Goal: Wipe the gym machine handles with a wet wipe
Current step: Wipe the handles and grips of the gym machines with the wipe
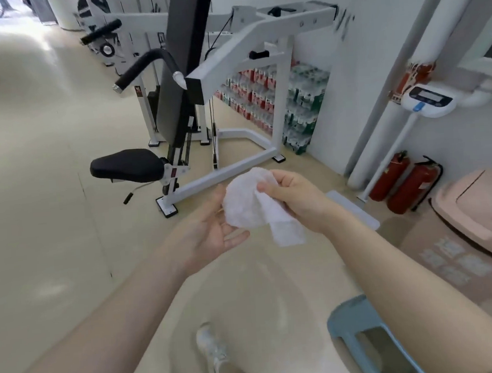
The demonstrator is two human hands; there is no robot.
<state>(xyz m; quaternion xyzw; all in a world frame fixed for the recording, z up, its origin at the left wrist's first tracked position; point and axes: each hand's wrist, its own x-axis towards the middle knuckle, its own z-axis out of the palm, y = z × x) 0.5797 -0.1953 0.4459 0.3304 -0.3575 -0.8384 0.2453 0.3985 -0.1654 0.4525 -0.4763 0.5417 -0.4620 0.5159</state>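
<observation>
The right hand [290, 196] pinches a crumpled wet wipe [253, 204] in front of the body, while the left hand [210, 232] lies open under it, probably touching. The wipe looks light, limp and damp, best bunched in the palm to wrap the padded black handle [143, 66] of the machine well ahead.

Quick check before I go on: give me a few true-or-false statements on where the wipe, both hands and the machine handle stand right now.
1. The right hand pinches the wet wipe. True.
2. The wipe is pressed against the black handle. False: it is held in the air in front of the machine, apart from the handle.
3. The left hand is palm-up with relaxed fingers beside the wipe. True.
4. The wipe lies on the black seat. False: the seat is bare.
5. Two red fire extinguishers stand by the wall on the right. True.
</observation>
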